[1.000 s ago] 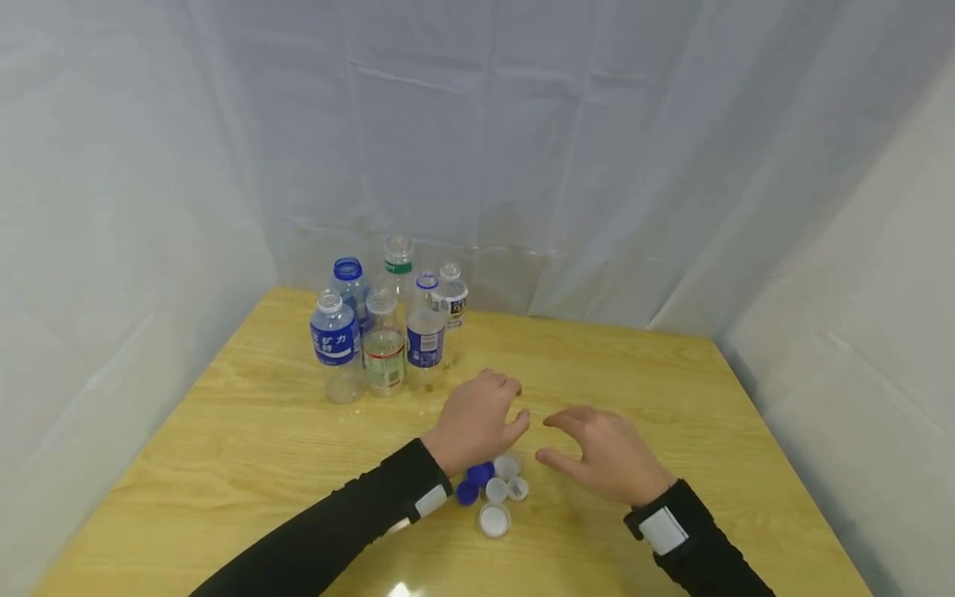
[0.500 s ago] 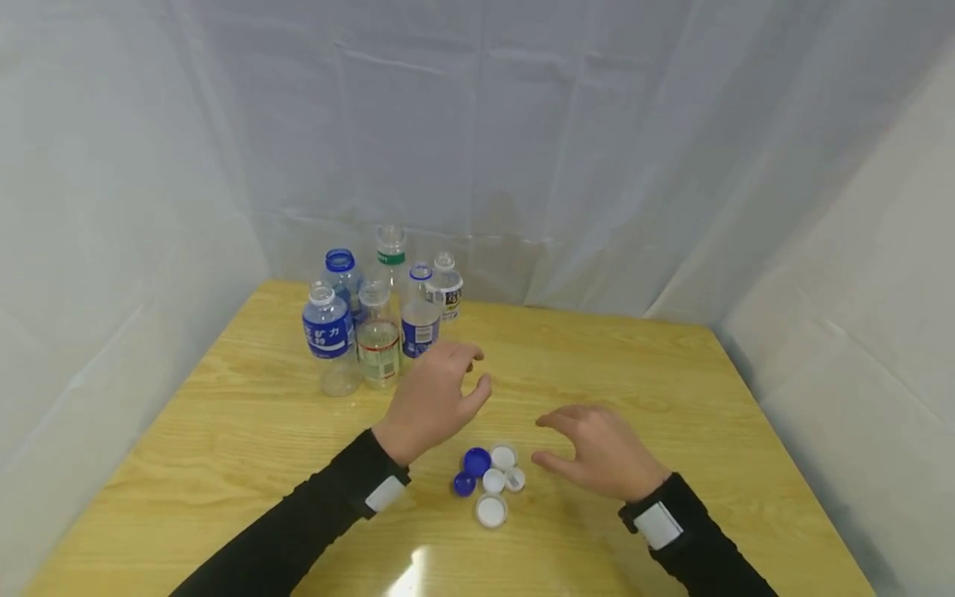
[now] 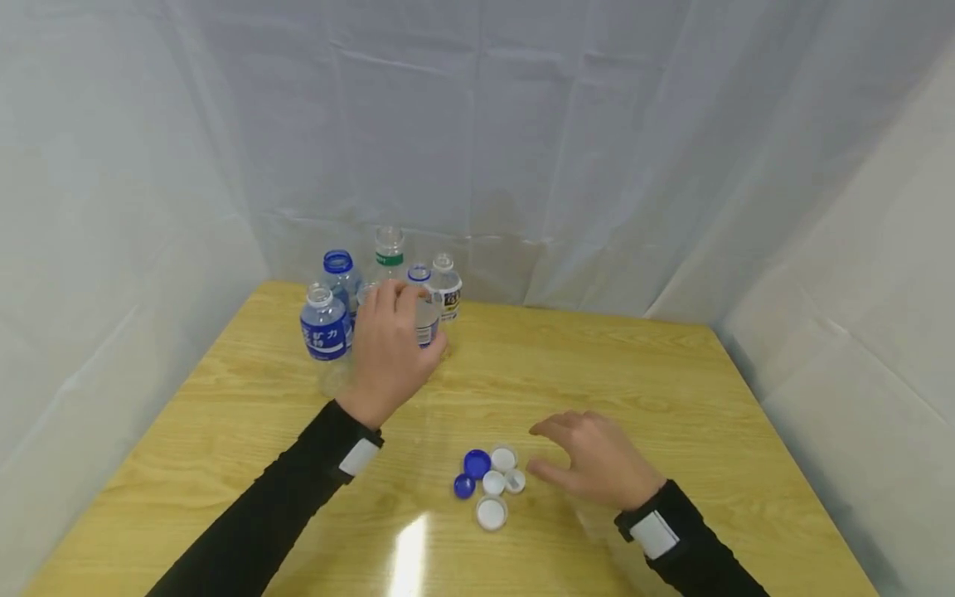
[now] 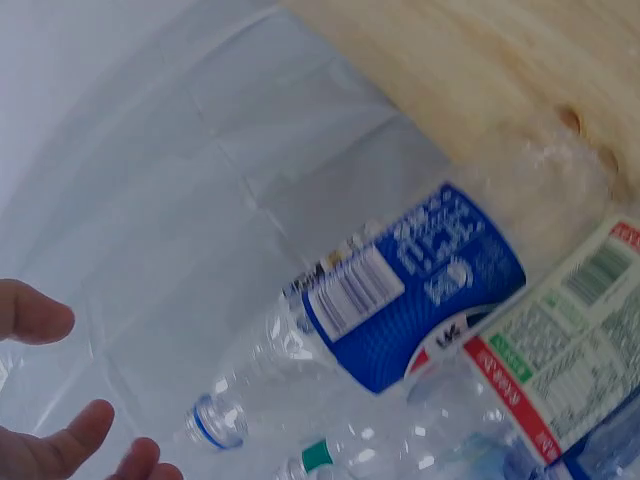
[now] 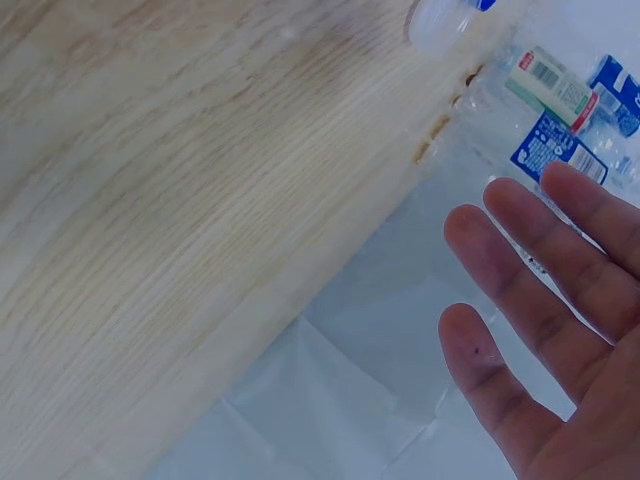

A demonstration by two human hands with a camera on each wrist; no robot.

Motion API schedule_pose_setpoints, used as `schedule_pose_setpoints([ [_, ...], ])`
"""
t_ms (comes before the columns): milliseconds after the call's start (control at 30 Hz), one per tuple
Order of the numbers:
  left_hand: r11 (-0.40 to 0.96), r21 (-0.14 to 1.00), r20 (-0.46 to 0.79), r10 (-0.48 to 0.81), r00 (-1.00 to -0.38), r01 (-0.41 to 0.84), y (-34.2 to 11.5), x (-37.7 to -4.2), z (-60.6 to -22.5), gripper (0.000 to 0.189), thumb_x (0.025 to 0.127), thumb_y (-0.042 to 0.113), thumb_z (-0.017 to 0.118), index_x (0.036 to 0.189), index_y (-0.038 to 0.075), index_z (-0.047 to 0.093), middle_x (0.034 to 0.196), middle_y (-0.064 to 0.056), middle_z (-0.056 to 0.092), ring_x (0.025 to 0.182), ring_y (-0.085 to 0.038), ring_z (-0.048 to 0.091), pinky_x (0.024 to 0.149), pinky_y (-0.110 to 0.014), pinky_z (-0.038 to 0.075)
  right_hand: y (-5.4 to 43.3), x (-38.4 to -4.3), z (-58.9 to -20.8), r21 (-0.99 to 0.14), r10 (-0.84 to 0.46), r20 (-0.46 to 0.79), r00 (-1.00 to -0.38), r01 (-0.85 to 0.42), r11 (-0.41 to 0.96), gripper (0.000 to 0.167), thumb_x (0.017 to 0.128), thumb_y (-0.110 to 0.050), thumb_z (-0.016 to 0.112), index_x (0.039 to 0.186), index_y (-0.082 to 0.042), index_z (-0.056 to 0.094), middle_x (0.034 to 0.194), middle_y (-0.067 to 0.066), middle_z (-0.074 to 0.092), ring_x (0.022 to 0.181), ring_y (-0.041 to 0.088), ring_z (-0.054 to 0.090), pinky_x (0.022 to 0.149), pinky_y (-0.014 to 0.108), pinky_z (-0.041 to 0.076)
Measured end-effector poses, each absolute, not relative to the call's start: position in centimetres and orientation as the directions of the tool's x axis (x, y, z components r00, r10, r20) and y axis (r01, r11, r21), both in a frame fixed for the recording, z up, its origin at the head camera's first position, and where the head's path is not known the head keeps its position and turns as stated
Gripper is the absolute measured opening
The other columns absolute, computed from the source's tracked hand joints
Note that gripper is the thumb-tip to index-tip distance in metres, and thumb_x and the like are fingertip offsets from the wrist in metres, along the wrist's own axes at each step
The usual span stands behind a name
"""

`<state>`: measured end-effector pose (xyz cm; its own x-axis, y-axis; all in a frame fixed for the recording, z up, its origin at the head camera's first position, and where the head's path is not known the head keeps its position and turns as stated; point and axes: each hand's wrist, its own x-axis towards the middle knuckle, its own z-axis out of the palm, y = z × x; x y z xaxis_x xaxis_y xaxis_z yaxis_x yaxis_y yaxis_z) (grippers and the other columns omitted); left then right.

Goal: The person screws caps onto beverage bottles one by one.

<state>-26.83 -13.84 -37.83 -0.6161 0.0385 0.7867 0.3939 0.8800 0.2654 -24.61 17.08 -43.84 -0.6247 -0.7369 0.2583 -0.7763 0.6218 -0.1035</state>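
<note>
My left hand (image 3: 391,352) hovers at the bottle group, thumb and fingers spread apart, nothing between them. Just past it stands an uncapped clear plastic bottle with a blue label (image 4: 415,285); the left wrist view shows its blue-ringed neck away from the fingertips. A bottle with a green and red label (image 4: 560,340) is mostly hidden behind this hand in the head view. My right hand (image 3: 600,460) hangs over the table with loosely bent fingers and holds nothing. Nearest to it lie several bottle caps, including a large blue cap (image 3: 477,464) and a white cap (image 3: 492,513).
Other uncapped bottles stand close together: a blue-labelled bottle (image 3: 324,332) at left, a blue-necked bottle (image 3: 338,269), a green-banded bottle (image 3: 390,249) and a white-labelled bottle (image 3: 448,290) behind. White sheeting (image 3: 582,166) encloses the wooden table (image 3: 597,356) at back and sides.
My left hand has moved left and away from me, from above the caps to the bottles. The right hand has barely shifted. The caps and bottles stay in place.
</note>
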Motion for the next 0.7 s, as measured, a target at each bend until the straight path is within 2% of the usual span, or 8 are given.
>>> schedule_pose_setpoints([
  [100, 0.901, 0.249, 0.771, 0.038, -0.636, 0.355, -14.5, -27.8, -37.5, 0.051, 0.083, 0.022, 0.078, 0.122, -0.005, 0.058, 0.114, -0.023, 0.055, 0.102, -0.038, 0.052, 0.086, -0.049, 0.047, 16.8, -24.3, -44.1, -0.118, -0.739, 0.256, -0.623, -0.779, 0.616, 0.044, 0.092, -0.052, 0.069, 0.119, -0.016, 0.074, 0.114, -0.002, 0.075, 0.102, 0.015, 0.071, 0.089, 0.039, 0.058],
  [267, 0.923, 0.242, 0.714, 0.040, -0.699, 0.300, -15.2, -29.1, -37.7, 0.061, 0.085, 0.024, 0.077, 0.129, -0.009, 0.051, 0.119, -0.027, 0.054, 0.106, -0.040, 0.051, 0.094, -0.050, 0.046, 16.3, -23.7, -44.6, -0.146, -0.740, 0.244, -0.627, -0.778, 0.611, 0.045, 0.091, -0.050, 0.071, 0.121, -0.016, 0.073, 0.117, -0.001, 0.074, 0.106, 0.016, 0.070, 0.091, 0.041, 0.057],
  [467, 0.908, 0.330, 0.644, -0.015, -0.765, 0.260, -15.5, -29.5, -38.1, 0.073, 0.086, 0.025, 0.078, 0.139, -0.009, 0.042, 0.127, -0.028, 0.051, 0.115, -0.041, 0.050, 0.102, -0.052, 0.044, 15.9, -23.1, -44.8, -0.120, -0.736, 0.237, -0.634, -0.771, 0.625, 0.047, 0.092, -0.053, 0.068, 0.124, -0.018, 0.071, 0.121, -0.001, 0.072, 0.110, 0.018, 0.068, 0.093, 0.044, 0.056],
  [700, 0.895, 0.383, 0.594, -0.049, -0.803, 0.228, -15.8, -29.9, -38.2, 0.084, 0.087, 0.027, 0.078, 0.149, -0.007, 0.033, 0.131, -0.030, 0.052, 0.121, -0.043, 0.051, 0.105, -0.055, 0.043, 15.2, -22.8, -44.8, -0.128, -0.748, 0.213, -0.629, -0.777, 0.617, 0.049, 0.092, -0.054, 0.068, 0.126, -0.018, 0.070, 0.123, 0.001, 0.071, 0.112, 0.020, 0.068, 0.094, 0.048, 0.055],
])
